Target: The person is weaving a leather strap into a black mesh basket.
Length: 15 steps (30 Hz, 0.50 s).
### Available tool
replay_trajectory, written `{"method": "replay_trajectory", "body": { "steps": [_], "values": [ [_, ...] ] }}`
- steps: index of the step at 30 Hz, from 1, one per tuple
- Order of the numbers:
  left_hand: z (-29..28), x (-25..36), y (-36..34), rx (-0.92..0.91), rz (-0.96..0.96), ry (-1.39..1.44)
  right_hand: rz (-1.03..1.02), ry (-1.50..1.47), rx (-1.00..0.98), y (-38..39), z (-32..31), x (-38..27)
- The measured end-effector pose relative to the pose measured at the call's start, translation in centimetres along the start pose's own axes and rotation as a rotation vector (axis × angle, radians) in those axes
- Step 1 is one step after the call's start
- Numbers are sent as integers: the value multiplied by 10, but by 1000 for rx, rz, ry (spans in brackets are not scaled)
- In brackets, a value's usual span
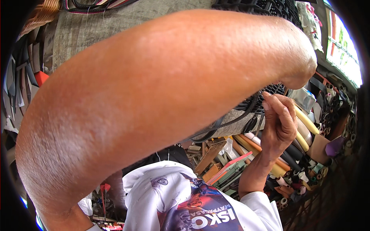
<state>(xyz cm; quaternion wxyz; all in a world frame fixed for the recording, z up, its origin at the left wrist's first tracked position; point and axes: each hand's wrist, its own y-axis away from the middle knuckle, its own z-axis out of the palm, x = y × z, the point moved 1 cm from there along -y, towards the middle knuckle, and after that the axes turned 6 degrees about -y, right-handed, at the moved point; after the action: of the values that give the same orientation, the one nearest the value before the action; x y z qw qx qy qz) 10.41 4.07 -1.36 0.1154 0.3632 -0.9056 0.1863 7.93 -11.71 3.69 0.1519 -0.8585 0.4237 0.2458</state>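
Observation:
My left forearm stretches across the whole view and blocks much of the bench. At its end my left hand bends down over a black woven basket, its fingers hidden behind the hand. Just below it, my right hand is raised, thumb and fingertips pinched together beside the basket's lower part. Whatever lies in that pinch is too small to make out. Black strips trail from the basket toward the near edge of the bench.
The basket rests on a worn grey bench. Striped straps lie at its far edge, near a tan wicker basket. Rolls of material and boards crowd the right side. Dark scraps are stacked at left.

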Motion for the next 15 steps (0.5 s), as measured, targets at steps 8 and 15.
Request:
{"method": "replay_trajectory", "body": {
  "steps": [8,15],
  "values": [
    [1,-2,3,19,-23,7,-145,59,-35,-5,-2,1],
    [3,-11,3,41,-57,40,-143,93,-51,-10,-1,4]
  ]
}}
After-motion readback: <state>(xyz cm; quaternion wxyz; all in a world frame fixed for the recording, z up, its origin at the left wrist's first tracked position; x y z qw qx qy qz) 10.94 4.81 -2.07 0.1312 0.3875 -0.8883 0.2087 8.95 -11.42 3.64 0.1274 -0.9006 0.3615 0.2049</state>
